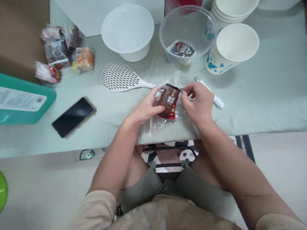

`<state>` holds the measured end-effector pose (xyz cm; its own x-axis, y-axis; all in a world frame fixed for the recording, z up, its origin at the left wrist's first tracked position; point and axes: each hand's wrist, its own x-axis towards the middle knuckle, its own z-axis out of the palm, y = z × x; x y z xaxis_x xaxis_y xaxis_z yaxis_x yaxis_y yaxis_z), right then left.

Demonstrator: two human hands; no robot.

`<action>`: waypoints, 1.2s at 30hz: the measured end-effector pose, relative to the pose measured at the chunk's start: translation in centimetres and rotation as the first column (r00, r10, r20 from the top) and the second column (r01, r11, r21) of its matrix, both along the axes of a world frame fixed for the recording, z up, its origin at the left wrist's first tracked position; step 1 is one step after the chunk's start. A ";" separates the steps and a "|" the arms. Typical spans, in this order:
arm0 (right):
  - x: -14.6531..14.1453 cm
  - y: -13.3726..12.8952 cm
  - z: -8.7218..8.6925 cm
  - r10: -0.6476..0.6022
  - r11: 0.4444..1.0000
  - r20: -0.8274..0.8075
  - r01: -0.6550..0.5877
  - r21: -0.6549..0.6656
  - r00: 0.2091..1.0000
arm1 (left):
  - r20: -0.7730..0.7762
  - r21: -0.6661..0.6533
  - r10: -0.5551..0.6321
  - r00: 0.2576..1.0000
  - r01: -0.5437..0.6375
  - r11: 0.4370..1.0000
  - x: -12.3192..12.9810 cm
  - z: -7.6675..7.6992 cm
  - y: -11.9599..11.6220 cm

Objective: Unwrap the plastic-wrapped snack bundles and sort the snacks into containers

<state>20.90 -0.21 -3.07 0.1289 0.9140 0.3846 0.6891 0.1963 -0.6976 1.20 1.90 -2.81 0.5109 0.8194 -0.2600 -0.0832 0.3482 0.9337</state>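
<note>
The teal container is cut off at left, the stacked cups above.

Got a dark-screened phone here, flat near a teal container, and over right, a paper cup by stacked cups.

Phone left, skimmer behind, packet in bowl
</note>
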 end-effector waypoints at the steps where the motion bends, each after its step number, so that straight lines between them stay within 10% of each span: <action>1: 0.0 0.1 0.3 -0.017 1.000 -0.111 0.014 -0.026 0.994 | -0.001 -0.014 0.009 1.000 -0.009 1.000 -0.1 0.1 0.0; 7: 0.5 1.1 0.5 -0.185 0.970 -0.740 -0.002 -0.244 0.647 | 0.047 -0.103 0.078 0.996 -0.073 0.992 -0.5 0.8 0.3; 13: 0.8 1.4 -0.5 -0.298 0.898 -0.913 -0.242 -0.367 0.280 | 0.160 -0.201 0.152 0.975 -0.119 0.972 -0.5 1.7 0.2; 23: 1.1 0.8 -0.4 -0.087 0.973 -0.555 -0.048 -0.225 0.827 | 0.046 -0.128 0.006 0.999 -0.001 0.992 -1.1 1.7 0.3; 36: 0.1 1.2 0.4 -0.320 0.919 -0.881 -0.112 -0.378 0.347 | 0.134 -0.145 0.057 0.989 -0.037 0.989 -1.9 1.1 0.6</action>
<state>21.04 0.97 -2.71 0.3000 0.8872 -0.3506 -0.4324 -0.2011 -0.8789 -0.69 2.48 -1.71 0.5118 0.8031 -0.3051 -0.2266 0.4688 0.8537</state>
